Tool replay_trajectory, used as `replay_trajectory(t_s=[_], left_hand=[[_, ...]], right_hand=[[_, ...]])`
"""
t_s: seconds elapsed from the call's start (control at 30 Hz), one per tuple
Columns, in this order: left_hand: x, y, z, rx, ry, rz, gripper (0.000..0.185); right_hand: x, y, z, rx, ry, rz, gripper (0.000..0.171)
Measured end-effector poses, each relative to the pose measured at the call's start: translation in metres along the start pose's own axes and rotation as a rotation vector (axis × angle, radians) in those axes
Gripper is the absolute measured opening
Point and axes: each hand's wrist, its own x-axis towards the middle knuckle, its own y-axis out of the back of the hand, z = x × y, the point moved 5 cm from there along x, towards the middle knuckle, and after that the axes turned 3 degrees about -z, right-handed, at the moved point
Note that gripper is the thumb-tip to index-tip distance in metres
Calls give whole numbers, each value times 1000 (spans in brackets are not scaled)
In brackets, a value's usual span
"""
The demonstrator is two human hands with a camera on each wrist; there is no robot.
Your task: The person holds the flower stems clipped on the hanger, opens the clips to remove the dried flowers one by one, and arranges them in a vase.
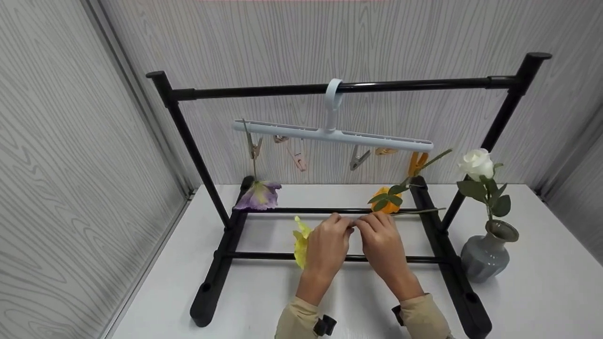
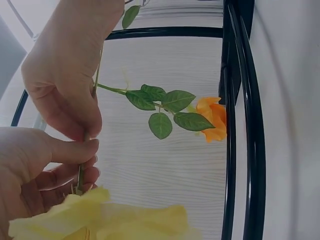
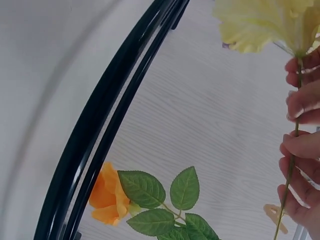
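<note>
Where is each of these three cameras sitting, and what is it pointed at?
Head: worn high, looking down at the black rack; left hand, right hand and sleeves show.
Left wrist: looks past both hands at the orange flower.
Right wrist: looks along the yellow flower; fingertips show.
Shared: all see the yellow and orange flowers.

Open table (image 1: 264, 301) lies in front of the rack (image 1: 226, 221); its low bars, the hanger (image 1: 332, 134) overhead and the vase (image 1: 487, 254) hem the rest.
</note>
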Motion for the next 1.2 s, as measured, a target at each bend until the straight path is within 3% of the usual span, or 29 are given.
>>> replay_trajectory(t_s=[0.23, 0.43, 0.53, 0.63, 0.77, 0.87, 1.03, 1.2], left_hand=[[2, 8, 2, -30, -110, 54, 3], [7, 29, -12, -129, -132, 264, 4], [7, 40, -33, -169, -57, 370, 6], [4, 45, -62, -189, 84, 426, 9], [-5, 44, -105, -184, 312, 421, 16], [-13, 40, -132, -179, 437, 383, 25], [-24, 34, -161, -230, 538, 345, 35], [-31, 33, -175, -347, 610, 355, 38]], right_hand=[[0, 7, 8, 20, -3, -7, 33], [2, 20, 23, 43, -52, 9, 29], [4, 27, 30, 85, -93, 37, 28], [5, 34, 37, 97, -128, 56, 26], [5, 43, 43, 76, -159, 49, 21], [5, 48, 47, 79, -172, 54, 20], [4, 55, 50, 86, -172, 57, 23], [4, 59, 53, 82, -175, 55, 24]])
